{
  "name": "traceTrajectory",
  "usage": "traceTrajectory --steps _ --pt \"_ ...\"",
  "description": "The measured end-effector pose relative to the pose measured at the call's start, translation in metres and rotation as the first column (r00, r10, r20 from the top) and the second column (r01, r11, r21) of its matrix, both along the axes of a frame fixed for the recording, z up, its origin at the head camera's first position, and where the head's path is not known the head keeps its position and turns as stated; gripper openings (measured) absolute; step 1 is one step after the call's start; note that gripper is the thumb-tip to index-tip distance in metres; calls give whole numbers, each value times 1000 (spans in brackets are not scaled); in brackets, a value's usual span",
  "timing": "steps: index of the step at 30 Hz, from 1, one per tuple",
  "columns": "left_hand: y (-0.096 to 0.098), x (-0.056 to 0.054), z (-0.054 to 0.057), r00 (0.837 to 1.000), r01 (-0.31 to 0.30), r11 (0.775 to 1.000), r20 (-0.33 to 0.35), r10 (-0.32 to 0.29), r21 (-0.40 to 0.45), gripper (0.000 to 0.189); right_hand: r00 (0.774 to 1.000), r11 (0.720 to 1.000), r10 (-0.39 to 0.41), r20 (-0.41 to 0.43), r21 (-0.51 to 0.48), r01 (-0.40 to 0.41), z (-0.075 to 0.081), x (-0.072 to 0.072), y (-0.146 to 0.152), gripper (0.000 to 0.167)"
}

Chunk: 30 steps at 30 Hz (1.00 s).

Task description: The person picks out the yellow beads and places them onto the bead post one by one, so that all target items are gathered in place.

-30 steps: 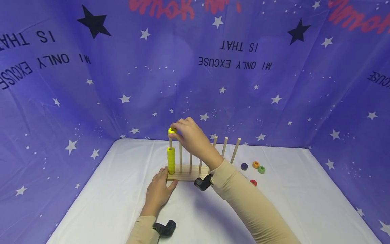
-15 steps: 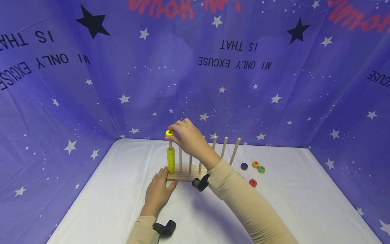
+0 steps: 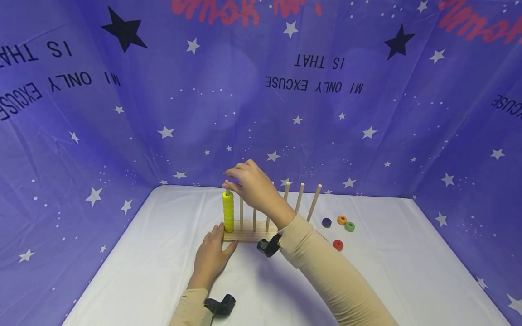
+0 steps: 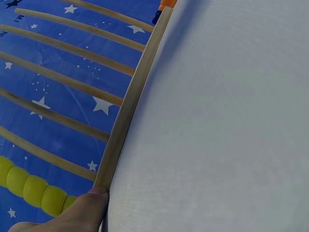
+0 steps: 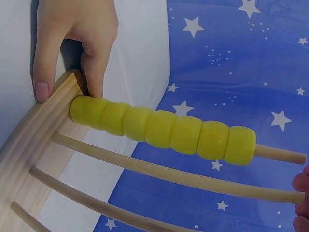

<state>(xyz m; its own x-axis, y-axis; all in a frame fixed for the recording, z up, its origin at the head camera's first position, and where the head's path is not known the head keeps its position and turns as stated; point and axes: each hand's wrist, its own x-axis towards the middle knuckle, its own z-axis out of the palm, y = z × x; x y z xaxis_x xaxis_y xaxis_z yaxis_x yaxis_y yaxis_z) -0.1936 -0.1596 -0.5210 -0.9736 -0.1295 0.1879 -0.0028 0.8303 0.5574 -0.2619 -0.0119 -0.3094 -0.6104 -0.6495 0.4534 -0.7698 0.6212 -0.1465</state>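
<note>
A wooden bead stand has a flat base and a row of upright pegs. Yellow beads are stacked on its leftmost peg, and the peg's bare tip sticks out above them. My left hand holds the left end of the base, thumb along the front edge and fingers at the end and back. My right hand hovers at that peg's top with nothing in it. In the right wrist view its fingertips show at the right edge, just past the end of the peg.
Loose beads lie on the white tablecloth right of the stand: dark blue, orange, green and red. A purple star-patterned curtain surrounds the table at the back and sides.
The yellow bead that my right hand pinched at the peg's top is let go and now tops the stack. The right fingers have parted slightly; my left hand stays put.
</note>
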Motion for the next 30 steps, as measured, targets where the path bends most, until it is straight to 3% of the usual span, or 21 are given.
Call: traceTrajectory --steps 7,14,20,30 --pt "1 0 0 1000 -5 1000 9 5 -3 82 999 999 11 -46 -46 -13 5 6 8 35" --pt "3 -2 0 1000 -2 1000 15 2 0 82 998 994 -25 -61 -110 18 4 14 35 42" --pt "1 -3 -1 1000 -6 1000 27 6 1 83 995 982 -39 -89 -189 22 -7 23 66 44" --pt "-7 1 -2 1000 -7 1000 7 7 3 86 991 970 -116 -70 -223 98 -36 46 117 44"
